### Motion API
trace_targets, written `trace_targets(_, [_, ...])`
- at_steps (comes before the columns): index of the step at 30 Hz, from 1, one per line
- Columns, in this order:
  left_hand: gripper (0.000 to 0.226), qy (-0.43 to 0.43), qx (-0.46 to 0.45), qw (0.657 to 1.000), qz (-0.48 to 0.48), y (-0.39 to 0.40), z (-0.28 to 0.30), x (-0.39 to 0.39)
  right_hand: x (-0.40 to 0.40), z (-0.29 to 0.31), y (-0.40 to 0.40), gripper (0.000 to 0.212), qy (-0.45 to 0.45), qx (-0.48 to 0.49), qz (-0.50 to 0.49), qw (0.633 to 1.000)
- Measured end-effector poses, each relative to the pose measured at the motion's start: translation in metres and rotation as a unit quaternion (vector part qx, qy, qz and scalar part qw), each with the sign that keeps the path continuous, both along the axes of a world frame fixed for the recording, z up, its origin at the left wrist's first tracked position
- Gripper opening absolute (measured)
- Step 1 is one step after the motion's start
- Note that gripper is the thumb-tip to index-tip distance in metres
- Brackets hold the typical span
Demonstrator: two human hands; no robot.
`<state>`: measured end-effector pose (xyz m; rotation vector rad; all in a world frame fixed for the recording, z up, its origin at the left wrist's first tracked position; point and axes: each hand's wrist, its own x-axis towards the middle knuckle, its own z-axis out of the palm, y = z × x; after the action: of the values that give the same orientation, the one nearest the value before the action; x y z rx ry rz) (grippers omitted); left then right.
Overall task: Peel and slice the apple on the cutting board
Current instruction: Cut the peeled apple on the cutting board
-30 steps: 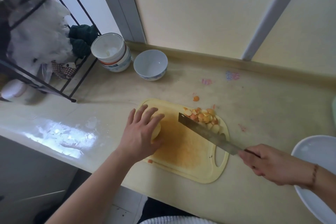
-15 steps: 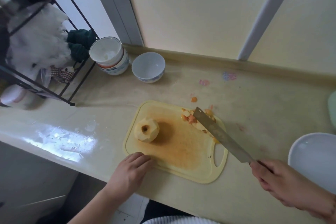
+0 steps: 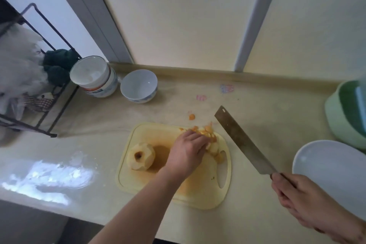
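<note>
- peeled apple [image 3: 141, 156] just left of left hand [image 3: 188, 152], core hole up
- left hand gathers peel scraps [image 3: 208, 132], grip unclear
- right hand [image 3: 309, 204] grips cleaver [image 3: 241, 140], off the cutting board [image 3: 198, 196]

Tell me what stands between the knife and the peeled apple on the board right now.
The left hand and its forearm do. The hand reaches across the cutting board to the peel pile, right of the apple. The knife, gripped by the right hand, is raised off to the board's right.
</note>
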<state>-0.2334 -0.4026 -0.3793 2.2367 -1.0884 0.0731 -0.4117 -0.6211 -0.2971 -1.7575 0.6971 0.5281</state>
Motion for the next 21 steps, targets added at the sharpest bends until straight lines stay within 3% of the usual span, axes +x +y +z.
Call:
trace_targets(4, [0.019, -0.040, 0.027, 0.999, -0.008, -0.012, -0.006, 0.009, -0.003, 0.001, -0.002, 0.052, -0.004, 0.013, -0.019, 1.000])
trace_targets(8, [0.019, -0.052, 0.044, 0.996, -0.054, -0.016, -0.011, 0.006, -0.010, -0.001, -0.005, 0.063, -0.009, 0.023, -0.036, 0.999])
trace_targets(10, [0.028, -0.072, 0.107, 0.984, -0.120, -0.021, -0.012, 0.000, -0.012, -0.002, -0.007, 0.071, -0.013, 0.021, -0.040, 0.999])
trace_targets(13, [0.028, -0.097, 0.191, 0.967, -0.136, -0.028, -0.014, -0.003, -0.015, -0.004, -0.009, 0.083, -0.012, 0.017, -0.039, 0.999])
trace_targets(21, [0.016, -0.140, 0.178, 0.966, -0.126, -0.028, -0.022, -0.005, -0.016, -0.007, -0.010, 0.074, -0.014, 0.014, -0.040, 0.999])
